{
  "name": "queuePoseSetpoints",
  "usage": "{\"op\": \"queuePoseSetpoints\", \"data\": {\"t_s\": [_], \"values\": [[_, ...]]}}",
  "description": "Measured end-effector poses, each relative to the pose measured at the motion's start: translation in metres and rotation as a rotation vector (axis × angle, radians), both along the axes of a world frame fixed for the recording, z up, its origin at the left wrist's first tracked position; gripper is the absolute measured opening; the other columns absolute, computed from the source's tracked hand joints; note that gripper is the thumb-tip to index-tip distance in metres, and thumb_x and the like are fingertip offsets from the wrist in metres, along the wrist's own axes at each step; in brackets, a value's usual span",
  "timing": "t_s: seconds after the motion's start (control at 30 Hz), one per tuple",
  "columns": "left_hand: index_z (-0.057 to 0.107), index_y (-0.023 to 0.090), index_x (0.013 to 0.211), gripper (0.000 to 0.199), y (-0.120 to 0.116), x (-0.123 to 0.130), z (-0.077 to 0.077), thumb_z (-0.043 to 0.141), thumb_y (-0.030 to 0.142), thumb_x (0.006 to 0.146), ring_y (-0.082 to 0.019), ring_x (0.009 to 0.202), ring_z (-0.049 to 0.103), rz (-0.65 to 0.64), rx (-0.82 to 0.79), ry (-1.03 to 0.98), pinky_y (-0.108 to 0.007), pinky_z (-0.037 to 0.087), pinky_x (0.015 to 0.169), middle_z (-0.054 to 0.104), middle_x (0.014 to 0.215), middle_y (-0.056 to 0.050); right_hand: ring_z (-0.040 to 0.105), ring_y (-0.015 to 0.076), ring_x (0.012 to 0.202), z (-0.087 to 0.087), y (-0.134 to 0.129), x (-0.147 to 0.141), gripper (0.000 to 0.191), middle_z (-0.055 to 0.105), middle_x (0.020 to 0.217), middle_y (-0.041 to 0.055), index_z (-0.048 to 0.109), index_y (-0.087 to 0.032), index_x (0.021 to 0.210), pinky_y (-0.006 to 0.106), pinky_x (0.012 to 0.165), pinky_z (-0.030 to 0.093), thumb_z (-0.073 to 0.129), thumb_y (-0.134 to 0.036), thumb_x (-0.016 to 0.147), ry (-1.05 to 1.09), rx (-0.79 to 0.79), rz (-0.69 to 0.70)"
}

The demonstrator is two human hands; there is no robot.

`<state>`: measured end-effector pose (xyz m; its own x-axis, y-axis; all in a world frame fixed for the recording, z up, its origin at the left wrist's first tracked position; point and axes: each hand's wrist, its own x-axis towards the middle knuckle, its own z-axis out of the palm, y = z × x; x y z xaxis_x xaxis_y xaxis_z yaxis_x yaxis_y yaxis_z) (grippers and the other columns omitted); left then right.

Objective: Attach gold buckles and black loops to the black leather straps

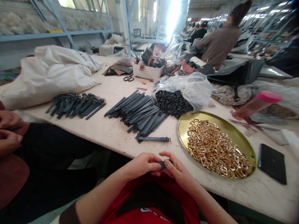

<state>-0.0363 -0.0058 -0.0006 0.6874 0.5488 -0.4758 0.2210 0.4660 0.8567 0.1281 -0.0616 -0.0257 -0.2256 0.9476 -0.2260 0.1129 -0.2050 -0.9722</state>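
Both hands are together over my lap at the table's front edge. My left hand (146, 165) pinches a short dark strap (162, 165). Around the strap's other end, by a gold buckle (174, 163), the fingers of my right hand (174, 169) are closed. Just beyond them lies a dark strap with a buckle (155, 139), beside a pile of flat dark strips (140, 113). Small black loops (174, 102) spill from a clear plastic bag (196, 90). Many gold buckles (217, 149) fill part of a round golden tray (183, 124).
Buckled straps (76, 104) lie at the left, before a white sack (53, 74). Another person's hands (10, 130) are at the far left. A black phone (272, 163) and pink-lidded bottle (257, 104) are at the right; scissors (128, 77) and a white box (147, 71) lie behind.
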Motion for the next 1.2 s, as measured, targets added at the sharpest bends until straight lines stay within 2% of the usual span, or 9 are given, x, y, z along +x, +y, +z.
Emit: {"op": "queuePoseSetpoints", "data": {"t_s": [0.07, 0.13, 0.33, 0.5, 0.73, 0.93, 1.0, 1.07, 1.2], "values": [[0.059, 0.011, 0.084, 0.020, 0.001, -0.001, -0.001, 0.059, 0.024, 0.068, -0.012, 0.062, 0.060, 0.055, -0.010, 0.027, -0.023, 0.044, 0.062, 0.066, 0.070, -0.003, 0.036, 0.0093, 0.049, -0.004, 0.000, 0.000, 0.028, 0.036, 0.056, -0.0074, 0.042, -0.020, 0.099, 0.021, 0.046, 0.030, 0.037, -0.045, 0.086, -0.011, 0.020, -0.070], [0.056, 0.012, 0.080, 0.017, -0.001, -0.001, -0.005, 0.060, 0.024, 0.068, -0.012, 0.060, 0.060, 0.109, -0.012, 0.063, -0.023, 0.044, 0.059, 0.065, 0.066, -0.002, 0.038, 0.0098, 0.054, -0.005, 0.000, 0.002, 0.023, 0.039, 0.061, -0.0055, 0.042, -0.020, 0.088, 0.022, 0.050, 0.032, 0.038, -0.043, 0.086, -0.084, 0.071, -0.089], [0.055, 0.013, 0.078, 0.016, -0.015, 0.001, -0.017, 0.061, 0.024, 0.068, -0.014, 0.060, 0.061, 0.147, 0.011, 0.104, -0.022, 0.043, 0.055, 0.066, 0.064, -0.001, 0.045, 0.0128, 0.066, 0.008, -0.004, 0.009, 0.017, 0.048, 0.070, -0.0023, 0.046, -0.020, 0.083, 0.025, 0.061, 0.036, 0.036, -0.033, 0.087, -0.310, 0.159, 0.065], [0.060, 0.013, 0.082, 0.014, -0.026, 0.001, -0.008, 0.055, 0.020, 0.071, -0.013, 0.062, 0.060, 0.121, 0.153, 0.135, -0.022, 0.043, 0.057, 0.067, 0.068, -0.002, 0.045, 0.0126, 0.062, 0.012, -0.008, 0.008, 0.010, 0.049, 0.066, -0.0033, 0.045, -0.020, 0.080, 0.025, 0.058, 0.034, 0.038, -0.025, 0.085, -0.413, 0.162, 0.071], [0.062, 0.012, 0.086, 0.019, -0.039, -0.002, -0.002, 0.050, 0.020, 0.073, -0.015, 0.067, 0.061, 0.135, 0.244, 0.161, -0.024, 0.045, 0.062, 0.067, 0.073, -0.005, 0.042, 0.0111, 0.060, 0.009, -0.009, 0.003, 0.007, 0.045, 0.064, -0.0049, 0.045, -0.020, 0.079, 0.023, 0.054, 0.032, 0.042, -0.026, 0.081, -0.322, 0.104, 0.049], [0.060, 0.016, 0.093, 0.021, -0.047, 0.000, 0.002, 0.046, 0.020, 0.078, -0.016, 0.078, 0.060, 0.148, 0.508, 0.246, -0.026, 0.043, 0.072, 0.067, 0.086, -0.004, 0.038, 0.0101, 0.057, 0.007, -0.006, 0.000, 0.004, 0.040, 0.060, -0.0061, 0.043, -0.019, 0.071, 0.022, 0.053, 0.031, 0.044, -0.019, 0.075, -0.324, 0.070, -0.001], [0.058, 0.016, 0.096, 0.022, -0.048, 0.000, 0.000, 0.046, 0.020, 0.078, -0.015, 0.076, 0.060, 0.163, 0.493, 0.242, -0.026, 0.043, 0.072, 0.066, 0.084, -0.004, 0.040, 0.0106, 0.059, 0.004, -0.008, 0.000, 0.004, 0.043, 0.062, -0.0054, 0.043, -0.019, 0.071, 0.023, 0.054, 0.032, 0.043, -0.019, 0.076, -0.331, 0.092, 0.009], [0.056, 0.015, 0.098, 0.024, -0.045, -0.002, -0.004, 0.047, 0.020, 0.076, -0.015, 0.071, 0.059, 0.188, 0.397, 0.205, -0.025, 0.043, 0.067, 0.065, 0.076, -0.003, 0.043, 0.0114, 0.061, 0.001, -0.011, -0.001, 0.003, 0.046, 0.065, -0.0043, 0.045, -0.020, 0.075, 0.023, 0.057, 0.035, 0.044, -0.021, 0.077, -0.304, 0.103, 0.009], [0.058, 0.011, 0.089, 0.025, -0.036, -0.008, -0.007, 0.058, 0.023, 0.067, -0.011, 0.059, 0.057, 0.138, -0.001, 0.047, -0.022, 0.041, 0.059, 0.062, 0.069, -0.002, 0.047, 0.0131, 0.062, -0.011, -0.019, -0.004, 0.018, 0.051, 0.068, -0.0027, 0.045, -0.021, 0.095, 0.025, 0.058, 0.039, 0.039, -0.033, 0.084, -0.189, 0.077, -0.012]]}}
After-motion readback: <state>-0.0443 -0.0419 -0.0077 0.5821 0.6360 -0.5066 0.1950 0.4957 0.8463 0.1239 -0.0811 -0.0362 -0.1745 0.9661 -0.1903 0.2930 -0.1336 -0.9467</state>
